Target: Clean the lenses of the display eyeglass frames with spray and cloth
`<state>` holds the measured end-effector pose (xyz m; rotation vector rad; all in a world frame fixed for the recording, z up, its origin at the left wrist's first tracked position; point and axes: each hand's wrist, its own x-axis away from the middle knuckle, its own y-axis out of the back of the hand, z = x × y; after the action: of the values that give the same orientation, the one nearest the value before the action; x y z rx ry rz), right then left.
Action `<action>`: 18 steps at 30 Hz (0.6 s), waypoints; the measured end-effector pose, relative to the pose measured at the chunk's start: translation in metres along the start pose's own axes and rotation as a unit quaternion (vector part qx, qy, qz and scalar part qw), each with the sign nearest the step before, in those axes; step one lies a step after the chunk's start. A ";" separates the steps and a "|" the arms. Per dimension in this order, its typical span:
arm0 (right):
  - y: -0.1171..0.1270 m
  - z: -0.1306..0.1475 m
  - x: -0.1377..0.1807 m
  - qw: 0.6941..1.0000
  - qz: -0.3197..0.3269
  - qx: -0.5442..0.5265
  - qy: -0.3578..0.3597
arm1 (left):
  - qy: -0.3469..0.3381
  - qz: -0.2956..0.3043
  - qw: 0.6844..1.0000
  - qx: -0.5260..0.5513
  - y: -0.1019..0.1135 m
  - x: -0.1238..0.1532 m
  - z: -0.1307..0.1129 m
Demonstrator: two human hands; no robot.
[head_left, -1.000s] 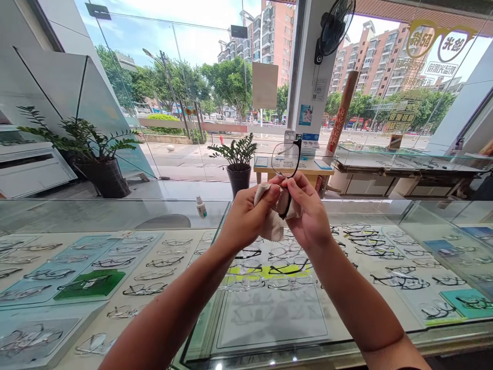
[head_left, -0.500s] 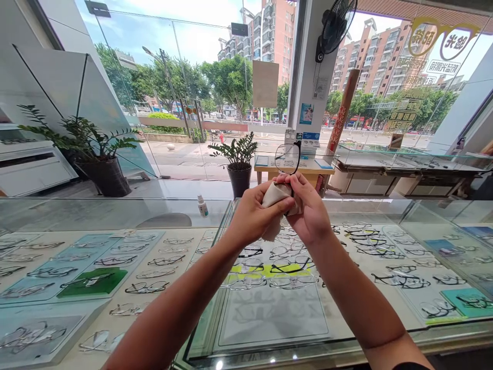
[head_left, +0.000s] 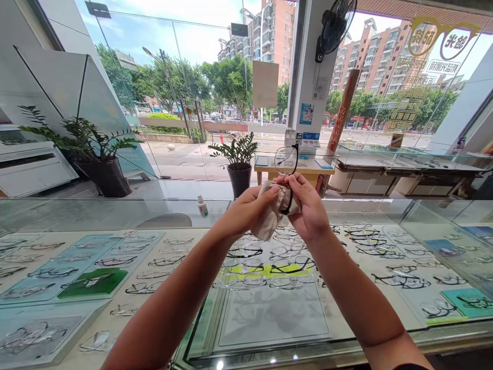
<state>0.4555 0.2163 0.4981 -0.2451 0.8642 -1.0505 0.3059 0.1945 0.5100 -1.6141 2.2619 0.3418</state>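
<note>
Above the glass counter, a pair of eyeglasses with a dark frame is held up on end, one lens rising over my fingers. My right hand pinches the frame near its middle. In my left hand is a beige cloth with a zigzag edge, the thumb pressed on top of it. Folds of the cloth cover the lower lens, and a dark temple arm shows against it. The fingers behind the cloth are hidden.
Below my hands, the glass display case contains several rows of eyeglasses. A small white spray bottle stands on the counter to the left. Potted plants stand beyond it, and a wall fan hangs on the pillar.
My left hand has shifted slightly left and its thumb has lifted away from the right hand. More of the cloth and the dark temple arm now show. The eyeglasses have turned slightly.
</note>
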 end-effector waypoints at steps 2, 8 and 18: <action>0.003 0.002 -0.002 1.000 -0.004 0.011 0.001 | 0.025 0.009 1.000 0.016 0.008 -0.001 -0.001; 0.008 0.017 -0.004 0.997 -0.022 0.073 0.021 | 0.014 -0.087 0.996 0.011 0.033 -0.010 0.004; 0.008 0.022 -0.002 0.974 0.074 0.191 -0.100 | -0.033 -0.149 0.988 0.028 0.045 -0.010 -0.011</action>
<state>0.4763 0.2173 0.5085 0.0377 0.4785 -1.0098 0.2645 0.2138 0.5242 -1.8482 1.9276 0.2485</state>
